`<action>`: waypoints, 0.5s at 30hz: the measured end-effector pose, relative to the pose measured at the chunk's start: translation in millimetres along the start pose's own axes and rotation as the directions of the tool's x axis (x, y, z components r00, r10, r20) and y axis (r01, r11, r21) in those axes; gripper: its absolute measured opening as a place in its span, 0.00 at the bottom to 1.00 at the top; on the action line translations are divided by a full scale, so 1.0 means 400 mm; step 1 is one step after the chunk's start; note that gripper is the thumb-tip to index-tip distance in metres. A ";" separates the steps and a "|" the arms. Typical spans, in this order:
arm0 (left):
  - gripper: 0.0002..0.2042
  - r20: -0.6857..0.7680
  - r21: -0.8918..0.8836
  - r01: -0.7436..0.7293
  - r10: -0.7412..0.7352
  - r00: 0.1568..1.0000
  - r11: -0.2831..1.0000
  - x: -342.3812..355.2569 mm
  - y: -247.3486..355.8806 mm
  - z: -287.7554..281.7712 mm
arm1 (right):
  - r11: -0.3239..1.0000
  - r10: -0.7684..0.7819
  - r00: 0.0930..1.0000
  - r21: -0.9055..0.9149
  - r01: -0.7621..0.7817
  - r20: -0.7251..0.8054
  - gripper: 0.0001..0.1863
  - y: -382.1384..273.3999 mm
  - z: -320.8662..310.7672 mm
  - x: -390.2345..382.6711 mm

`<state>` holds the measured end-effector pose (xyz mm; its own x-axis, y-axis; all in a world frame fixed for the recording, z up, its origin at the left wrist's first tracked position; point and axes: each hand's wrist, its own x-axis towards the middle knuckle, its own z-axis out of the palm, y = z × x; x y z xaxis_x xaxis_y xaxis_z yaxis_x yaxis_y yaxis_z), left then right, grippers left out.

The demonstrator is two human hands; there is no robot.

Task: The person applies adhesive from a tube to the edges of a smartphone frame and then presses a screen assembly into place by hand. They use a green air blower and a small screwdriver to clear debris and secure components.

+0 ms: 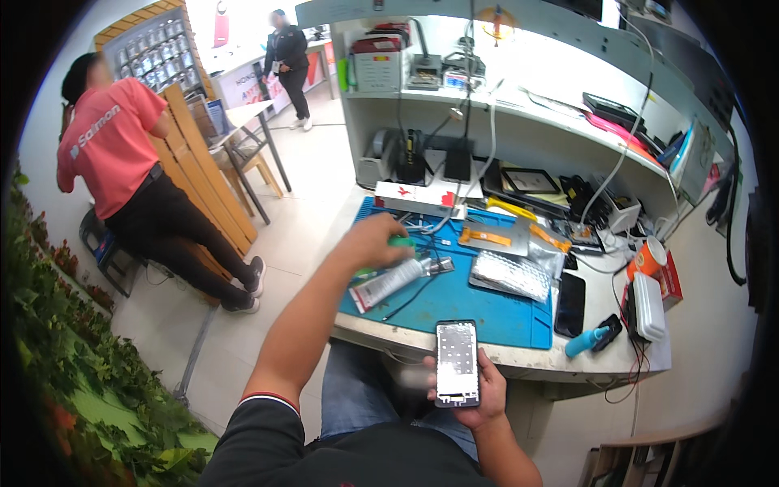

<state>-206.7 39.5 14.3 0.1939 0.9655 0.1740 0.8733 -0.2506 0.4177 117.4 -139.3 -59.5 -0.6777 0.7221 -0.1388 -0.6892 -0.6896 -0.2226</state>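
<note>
My right hand [484,391] holds a phone [457,363] upright over my lap, just below the front edge of the bench; the phone's face shows a pale inner frame. My left hand [375,241] is stretched out over the left part of the blue work mat [479,304]. Its fingers are closed around a small green object [401,242], and it hovers right above a white and red glue tube [388,283] lying on the mat. Whether it touches the tube I cannot tell.
On the mat lie a silver foil pouch [510,274], orange flex parts [485,237] and thin tools. A black phone [570,303], blue bottle [586,341], white box [647,306] and orange cup [647,258] sit right. A person in a red shirt [114,146] stands left; another person [289,57] stands far back.
</note>
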 end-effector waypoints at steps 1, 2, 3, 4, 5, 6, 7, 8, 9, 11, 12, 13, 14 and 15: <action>0.23 0.011 0.005 0.012 -0.013 1.000 1.000 -0.028 0.003 -0.005 | 1.000 0.013 1.000 -0.008 -0.013 0.001 0.38 0.001 -0.001 0.008; 0.24 0.023 0.009 0.022 -0.022 0.999 1.000 -0.049 0.003 -0.014 | 1.000 0.023 1.000 -0.016 -0.023 0.002 0.38 0.001 0.000 0.018; 0.24 -0.017 -0.012 0.008 -0.009 1.000 1.000 -0.066 0.002 -0.023 | 0.999 0.030 1.000 -0.029 -0.029 0.006 0.38 0.002 0.002 0.028; 0.24 -0.057 -0.032 -0.009 0.007 0.998 0.999 -0.080 0.002 -0.036 | 0.999 0.033 0.999 -0.042 -0.033 0.009 0.37 0.003 0.004 0.037; 0.24 -0.096 -0.050 -0.030 0.025 0.995 0.998 -0.090 0.005 -0.048 | 0.998 0.034 0.999 -0.054 -0.033 0.012 0.37 0.003 0.006 0.045; 0.23 -0.201 -0.177 -0.056 0.020 0.979 0.983 -0.095 0.012 -0.059 | 0.998 0.037 0.999 -0.060 -0.036 0.002 0.37 0.003 0.007 0.048; 0.23 -0.301 -0.296 -0.097 0.004 0.954 0.950 -0.097 0.023 -0.070 | 0.997 0.036 0.999 -0.067 -0.037 -0.008 0.37 0.004 0.007 0.048; 0.24 -0.394 -0.407 -0.152 -0.022 0.919 0.901 -0.095 0.035 -0.077 | 0.997 0.033 0.999 -0.072 -0.034 -0.019 0.37 0.004 0.006 0.047; 0.21 -0.358 -0.732 -0.194 -0.127 0.925 0.653 -0.092 0.061 -0.064 | 0.997 0.036 0.999 -0.065 -0.036 0.007 0.37 0.002 0.002 0.041; 0.19 -0.247 -0.968 -0.234 -0.170 0.954 0.093 -0.077 0.113 -0.059 | 0.999 0.039 0.998 -0.030 -0.038 0.045 0.37 -0.005 0.011 0.049; 0.19 -0.162 -0.953 -0.196 -0.161 0.974 -0.229 -0.077 0.151 -0.038 | 1.000 0.028 0.999 -0.005 -0.028 0.043 0.37 -0.011 0.016 0.041; 0.18 -0.153 -0.944 -0.204 -0.204 0.967 -0.259 -0.071 0.186 -0.006 | 1.000 0.029 0.998 -0.009 -0.029 0.050 0.36 -0.015 0.007 0.046; 0.16 -0.279 -0.930 -0.312 -0.180 0.943 -0.195 -0.073 0.179 0.035 | 0.998 0.058 0.998 -0.010 -0.058 -0.009 0.36 -0.009 0.006 0.059; 0.15 -0.272 -0.918 -0.311 -0.179 0.945 -0.245 -0.079 0.193 0.053 | 0.997 0.072 0.996 -0.005 -0.072 0.043 0.35 -0.008 -0.017 0.065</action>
<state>-136.0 -8.9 22.4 -0.0946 0.9383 0.3325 -0.6846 -0.3038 0.6626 103.8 -117.7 -69.0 -0.7360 0.6675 -0.1125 -0.6375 -0.7394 -0.2164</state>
